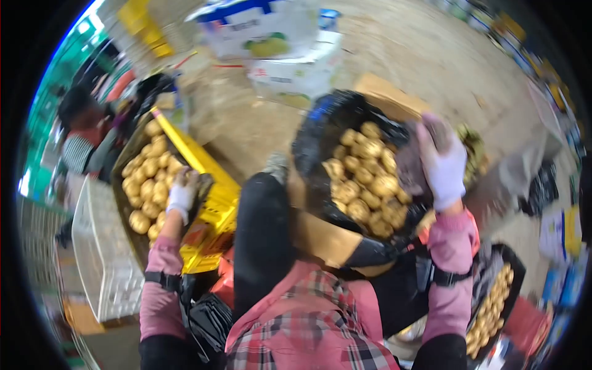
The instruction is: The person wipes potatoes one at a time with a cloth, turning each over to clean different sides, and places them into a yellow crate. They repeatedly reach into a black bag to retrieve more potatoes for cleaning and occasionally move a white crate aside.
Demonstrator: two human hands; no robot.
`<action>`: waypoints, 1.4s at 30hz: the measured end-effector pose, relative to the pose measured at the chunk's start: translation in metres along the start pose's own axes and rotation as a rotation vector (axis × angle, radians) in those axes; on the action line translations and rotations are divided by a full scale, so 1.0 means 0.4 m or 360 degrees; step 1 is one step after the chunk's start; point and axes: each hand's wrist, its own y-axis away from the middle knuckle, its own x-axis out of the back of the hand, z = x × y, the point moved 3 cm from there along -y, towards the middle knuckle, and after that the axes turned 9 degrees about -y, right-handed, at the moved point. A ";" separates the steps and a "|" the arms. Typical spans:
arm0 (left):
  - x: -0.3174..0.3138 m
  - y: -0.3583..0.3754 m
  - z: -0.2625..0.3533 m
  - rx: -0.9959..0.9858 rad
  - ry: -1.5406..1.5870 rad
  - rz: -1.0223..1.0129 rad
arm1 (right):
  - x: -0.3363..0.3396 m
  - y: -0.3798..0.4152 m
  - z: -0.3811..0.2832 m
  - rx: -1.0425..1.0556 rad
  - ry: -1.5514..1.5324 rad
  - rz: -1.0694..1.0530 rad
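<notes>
My left hand [182,196], in a white glove with dirty fingers, is at the right edge of a lined crate of potatoes [147,179], beside a yellow plastic crate [213,213]. Blur hides what its fingers do. My right hand [443,157], also gloved, is raised over the right rim of a box lined with a black plastic bag [311,139]. Its fingers look curled, with something brownish at them that I cannot make out. A greyish-purple cloth [412,163] lies beside that hand. Many potatoes [370,179] fill the lined box.
Another person [86,132] sits at the far left. A white plastic crate [102,253] stands left of the potatoes. White printed cartons [293,68] are stacked ahead. More potatoes [490,311] lie at lower right, near a red bag [527,327].
</notes>
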 end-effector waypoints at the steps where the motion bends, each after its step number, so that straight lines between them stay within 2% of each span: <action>1: -0.067 -0.077 -0.111 -0.0829 -0.0703 0.0367 | 0.026 -0.013 -0.014 -0.0044 -0.0058 0.0076; 2: -0.027 -0.017 0.035 -0.0199 -0.0022 -0.0143 | 0.050 -0.025 -0.014 -0.0032 -0.0034 0.0101; 4: -0.066 0.013 0.064 -0.0305 -0.0425 0.0025 | 0.098 -0.047 0.000 0.0005 -0.0021 0.0133; 5: -0.082 0.052 0.084 -0.0358 -0.0859 0.0158 | 0.119 -0.050 0.009 -0.0031 -0.0055 0.0148; 6: -0.081 0.073 0.100 -0.0343 -0.0933 0.0160 | 0.133 -0.049 0.019 -0.0068 -0.0097 0.0154; 8: -0.043 0.112 0.177 -0.0284 -0.0864 -0.0077 | 0.151 -0.046 0.024 -0.0133 -0.0185 0.0146; 11: 0.003 0.168 0.405 -0.1096 -0.1011 0.0468 | 0.155 -0.027 -0.004 -0.0149 -0.0316 0.0128; 13: 0.014 0.219 0.644 -0.1267 -0.0447 0.0474 | 0.147 -0.014 -0.024 -0.0055 -0.0435 0.0113; 15: -0.037 0.254 0.819 -0.1378 -0.0189 -0.0030 | 0.133 -0.007 -0.027 -0.0056 -0.0518 0.0017; 18: -0.265 0.274 0.973 -0.1682 -0.0287 -0.0619 | 0.130 0.003 -0.055 -0.0022 -0.0404 -0.0172; 20: -0.499 0.226 0.984 -0.1653 -0.0741 -0.0926 | 0.115 0.009 -0.038 0.0078 -0.0477 -0.0119; 22: -0.768 0.126 0.874 -0.1705 -0.0892 -0.1109 | 0.137 0.015 -0.065 0.0091 -0.0191 -0.0082; 23: -0.846 0.090 0.821 -0.1619 -0.0972 -0.1199 | 0.143 0.017 -0.067 0.0166 -0.0160 -0.0065; 26: -0.794 0.098 0.801 -0.1449 -0.1445 -0.1343 | 0.156 0.025 -0.051 0.0303 -0.0152 -0.0046; 28: -1.020 -0.070 0.603 -0.1350 -0.1699 -0.1475 | 0.158 0.020 -0.039 0.0310 -0.0156 -0.0062; 29: -1.002 -0.023 0.637 -0.1361 -0.1305 -0.1435 | 0.160 0.016 -0.035 0.0278 -0.0149 -0.0082; 32: -1.090 -0.056 0.596 -0.1139 -0.1552 -0.1512 | 0.153 0.004 -0.018 0.0201 -0.0146 -0.0126; 33: -0.988 0.012 0.687 -0.1059 -0.1861 -0.1554 | 0.145 0.003 -0.012 0.0185 -0.0158 -0.0126; 34: -1.151 -0.058 0.550 -0.1301 -0.2108 -0.1417 | 0.139 0.003 -0.008 0.0178 -0.0164 -0.0124; 35: -1.159 -0.050 0.561 -0.1273 -0.2168 -0.1337 | 0.134 0.004 -0.005 0.0148 -0.0235 -0.0147; 36: -1.172 -0.033 0.590 -0.1250 -0.2223 -0.1250 | 0.126 0.003 -0.002 0.0303 -0.0215 -0.0106; 37: -1.189 -0.044 0.600 -0.0978 -0.2270 -0.1409 | 0.127 0.000 -0.008 0.0278 -0.0171 -0.0139; 38: -1.080 0.000 0.698 -0.0887 -0.2213 -0.1383 | 0.124 -0.003 -0.017 0.0253 -0.0139 -0.0177; 39: -0.958 0.046 0.784 -0.0763 -0.1913 -0.1486 | 0.123 -0.007 -0.027 0.0224 -0.0114 -0.0218; 40: -1.009 0.029 0.762 -0.0796 -0.1868 -0.1516 | 0.120 -0.011 -0.028 0.0228 -0.0099 -0.0219; 41: -1.120 -0.016 0.695 -0.1098 -0.1732 -0.1444 | 0.119 -0.012 -0.025 0.0223 -0.0090 -0.0219; 42: -1.131 -0.004 0.709 -0.0868 -0.1556 -0.1740 | 0.120 -0.012 -0.020 0.0213 -0.0082 -0.0226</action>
